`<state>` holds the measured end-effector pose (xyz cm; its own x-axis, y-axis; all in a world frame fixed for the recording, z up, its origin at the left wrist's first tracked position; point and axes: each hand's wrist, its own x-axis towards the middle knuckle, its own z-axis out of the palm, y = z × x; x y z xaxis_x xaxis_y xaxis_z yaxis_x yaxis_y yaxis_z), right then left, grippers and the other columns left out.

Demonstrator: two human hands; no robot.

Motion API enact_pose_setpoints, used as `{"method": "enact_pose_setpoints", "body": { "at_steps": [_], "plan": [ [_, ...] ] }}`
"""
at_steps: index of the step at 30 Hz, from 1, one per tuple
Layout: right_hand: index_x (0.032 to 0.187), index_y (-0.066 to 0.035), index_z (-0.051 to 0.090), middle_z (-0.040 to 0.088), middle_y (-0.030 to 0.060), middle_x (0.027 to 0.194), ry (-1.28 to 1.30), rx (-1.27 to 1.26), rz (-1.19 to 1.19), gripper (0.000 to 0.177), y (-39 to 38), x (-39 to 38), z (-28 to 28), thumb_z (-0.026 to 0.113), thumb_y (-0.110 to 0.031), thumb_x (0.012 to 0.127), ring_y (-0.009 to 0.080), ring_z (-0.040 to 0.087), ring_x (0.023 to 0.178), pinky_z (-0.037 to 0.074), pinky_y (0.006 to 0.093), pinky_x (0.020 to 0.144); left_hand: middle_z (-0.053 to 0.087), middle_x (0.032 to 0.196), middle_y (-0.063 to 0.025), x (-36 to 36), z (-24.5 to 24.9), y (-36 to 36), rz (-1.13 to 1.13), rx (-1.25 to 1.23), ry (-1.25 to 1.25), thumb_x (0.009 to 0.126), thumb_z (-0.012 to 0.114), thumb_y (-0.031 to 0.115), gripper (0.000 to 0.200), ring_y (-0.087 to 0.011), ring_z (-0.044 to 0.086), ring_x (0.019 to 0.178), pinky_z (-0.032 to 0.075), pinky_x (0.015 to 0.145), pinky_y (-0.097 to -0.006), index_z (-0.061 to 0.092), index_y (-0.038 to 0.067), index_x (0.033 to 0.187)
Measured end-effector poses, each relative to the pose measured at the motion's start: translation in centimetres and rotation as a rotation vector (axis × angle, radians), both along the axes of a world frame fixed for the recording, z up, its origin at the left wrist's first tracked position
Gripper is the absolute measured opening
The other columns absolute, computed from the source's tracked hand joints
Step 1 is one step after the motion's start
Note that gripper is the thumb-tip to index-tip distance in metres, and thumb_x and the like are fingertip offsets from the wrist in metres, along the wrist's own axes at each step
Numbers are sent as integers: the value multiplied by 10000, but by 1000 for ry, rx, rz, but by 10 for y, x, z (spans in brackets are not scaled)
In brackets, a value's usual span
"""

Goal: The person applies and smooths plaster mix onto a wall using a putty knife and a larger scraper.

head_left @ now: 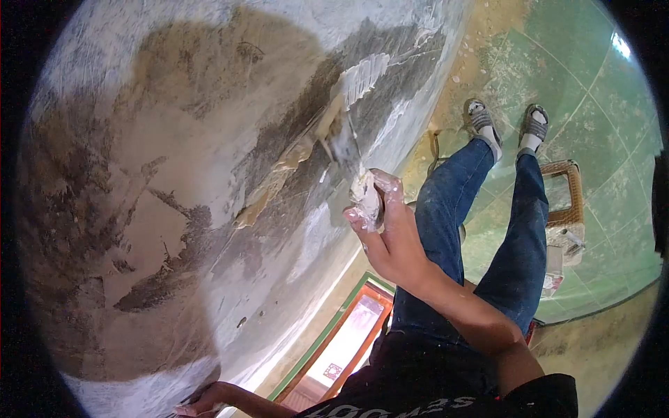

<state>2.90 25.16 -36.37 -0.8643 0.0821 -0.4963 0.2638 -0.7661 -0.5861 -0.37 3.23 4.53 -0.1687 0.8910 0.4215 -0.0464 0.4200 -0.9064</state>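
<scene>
My right hand (390, 223) is closed around the putty-smeared handle of a putty knife (343, 143). The knife's blade, blurred, lies against or close to the wall (167, 230). Beside the blade, a thick ridge of wet putty (279, 171) runs down the wall, and a lighter ribbed smear (366, 75) sits above it. White putty coats my right thumb and fingers. At the bottom left edge, my left hand (201, 400) appears to rest against the wall with its fingers stretched out, partly in shadow and cut off by the frame.
My feet in sandals (535, 124) stand on a green tiled floor (599, 125) spotted with white. Near my legs are a woven-edged stool (568, 198) and a small box (554, 263). A framed opening (348, 341) is below the wall in view. Debris lines the wall's base.
</scene>
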Motion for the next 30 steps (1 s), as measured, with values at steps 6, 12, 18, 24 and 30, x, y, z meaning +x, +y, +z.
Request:
{"method": "enact_pose_setpoints", "body": {
  "at_steps": [6, 12, 18, 24, 30],
  "plan": [
    [1290, 81, 375, 510, 315, 1149, 21, 137, -70, 443, -10, 1, -3, 533, -170, 961, 461, 540, 1028, 427, 475, 913, 515, 1248, -272, 49, 135, -196, 626, -233, 723, 1011, 448, 349, 452, -419, 495, 1116, 385, 916, -554, 578, -53, 1171],
    [1313, 50, 322, 563, 203, 1028, 80, 311, -79, 427, -16, 4, -6, 519, -82, 958, 272, 575, 923, 451, 367, 845, 479, 1301, -284, 9, 1, -18, 55, 168, 125, 1032, 388, 334, 460, -424, 442, 1181, 364, 940, -569, 531, -53, 1237],
    [1285, 47, 335, 552, 171, 992, 51, 142, -74, 395, -22, 16, 1, 516, -68, 952, 211, 554, 866, 456, 346, 800, 478, 1284, -277, 10, 27, -37, 112, -299, 143, 1039, 370, 299, 421, -439, 460, 1154, 379, 917, -592, 536, -53, 1199],
    [1305, 35, 312, 529, 131, 948, 148, 96, -36, 408, -12, 6, -2, 502, -70, 958, 180, 525, 793, 459, 325, 751, 459, 1311, -252, 6, -16, 8, 220, -175, 227, 1035, 397, 262, 338, -441, 477, 1129, 399, 900, -577, 551, -3, 1177],
    [1303, 22, 337, 516, 111, 927, 98, -42, -135, 395, -10, 7, -1, 503, -94, 964, 149, 508, 759, 445, 309, 688, 462, 1308, -250, 8, -4, -19, 150, -161, 235, 1032, 409, 261, 327, -438, 478, 1129, 401, 900, -572, 544, 5, 1184]
  ]
}}
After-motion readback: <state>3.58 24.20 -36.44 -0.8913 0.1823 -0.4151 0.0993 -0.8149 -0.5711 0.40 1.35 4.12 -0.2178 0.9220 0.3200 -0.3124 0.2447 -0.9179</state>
